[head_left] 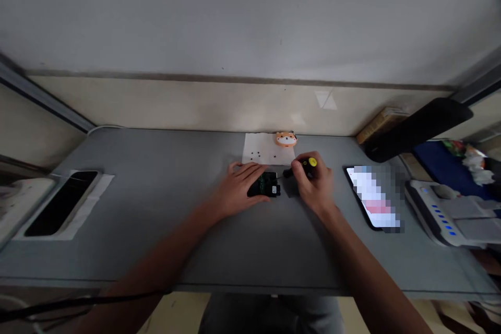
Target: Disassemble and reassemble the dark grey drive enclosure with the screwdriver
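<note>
My left hand (pixel 239 188) lies over a small dark device with a green circuit board (pixel 264 186) on the grey table (pixel 164 219), fingers stretched out and pressing on it. My right hand (pixel 315 182) is closed round a black screwdriver with a yellow cap (pixel 312 162), its tip pointing left toward the device. Just behind them lies a white sheet of paper (pixel 266 152) with several tiny dark screws on it.
An orange animal-shaped toy (pixel 286 139) sits at the paper's far edge. A lit phone (pixel 373 197) lies to the right, a white device with blue lights (pixel 438 209) beyond it, and a black lamp head (pixel 418 128) above. At left, a dark phone (pixel 60 202) rests on a white cloth.
</note>
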`<state>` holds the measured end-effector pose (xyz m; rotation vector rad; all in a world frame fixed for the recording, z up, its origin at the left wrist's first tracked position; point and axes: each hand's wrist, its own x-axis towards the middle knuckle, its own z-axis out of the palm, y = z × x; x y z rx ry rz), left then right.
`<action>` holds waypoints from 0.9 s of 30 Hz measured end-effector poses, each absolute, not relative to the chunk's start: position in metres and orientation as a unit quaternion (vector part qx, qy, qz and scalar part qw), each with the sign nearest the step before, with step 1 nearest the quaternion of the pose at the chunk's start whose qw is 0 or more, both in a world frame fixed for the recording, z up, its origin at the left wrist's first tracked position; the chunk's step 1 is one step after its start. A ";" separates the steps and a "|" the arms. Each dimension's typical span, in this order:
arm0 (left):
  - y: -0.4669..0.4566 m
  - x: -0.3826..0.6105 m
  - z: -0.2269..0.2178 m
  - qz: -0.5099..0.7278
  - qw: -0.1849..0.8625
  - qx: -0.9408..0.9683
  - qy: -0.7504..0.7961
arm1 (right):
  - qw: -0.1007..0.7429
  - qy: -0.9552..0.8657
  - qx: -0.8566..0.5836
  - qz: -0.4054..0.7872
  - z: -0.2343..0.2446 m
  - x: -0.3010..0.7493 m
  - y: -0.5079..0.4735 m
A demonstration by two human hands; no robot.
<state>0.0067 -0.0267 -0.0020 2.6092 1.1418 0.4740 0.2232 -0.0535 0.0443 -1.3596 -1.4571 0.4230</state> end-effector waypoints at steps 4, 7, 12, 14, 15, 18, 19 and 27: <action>-0.028 0.008 0.002 0.161 0.138 0.900 0.382 | 0.523 -0.607 -0.570 0.183 0.045 0.223 -0.054; -0.028 0.010 0.004 0.158 0.149 0.900 0.378 | 0.522 -0.609 -0.567 0.186 0.046 0.223 -0.055; -0.028 0.012 0.004 0.163 0.168 0.896 0.378 | 0.514 -0.611 -0.570 0.193 0.047 0.221 -0.054; -0.028 0.013 0.004 0.169 0.170 0.893 0.381 | 0.510 -0.614 -0.570 0.196 0.047 0.220 -0.053; -0.028 0.013 0.004 0.170 0.172 0.892 0.382 | 0.509 -0.615 -0.570 0.196 0.047 0.219 -0.053; -0.027 0.014 0.006 0.173 0.177 0.890 0.382 | 0.504 -0.619 -0.571 0.193 0.046 0.217 -0.052; -0.027 0.014 0.006 0.173 0.180 0.890 0.382 | 0.503 -0.620 -0.570 0.192 0.046 0.216 -0.051; -0.025 0.013 0.005 0.177 0.197 0.880 0.393 | 0.478 -0.657 -0.550 0.194 0.056 0.205 -0.030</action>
